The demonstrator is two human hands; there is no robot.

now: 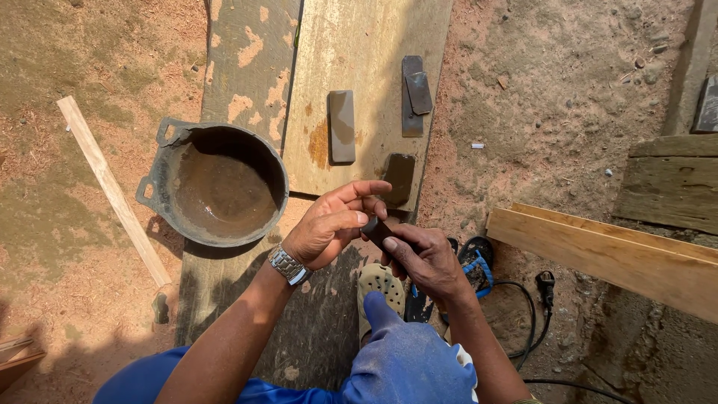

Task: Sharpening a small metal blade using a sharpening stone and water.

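Note:
My right hand (426, 262) grips a dark flat blade (376, 230) by its lower part. My left hand (333, 221), with a metal watch on its wrist, rests its thumb and fingertips on the blade's upper end. Both hands hover over the near end of a weathered wooden plank (359, 60). On the plank lie a grey sharpening stone (342, 126), a darker wet stone (399, 178) just beyond my fingers, and two flat metal pieces (413, 93) stacked together.
A battered round metal pot (217, 183) with muddy water sits left of my hands. A thin wood strip (112, 187) lies on the sandy ground at left. Planks (613, 251) and a black power cord with plug (544, 284) are at right. My blue-clad knee and sandal are below.

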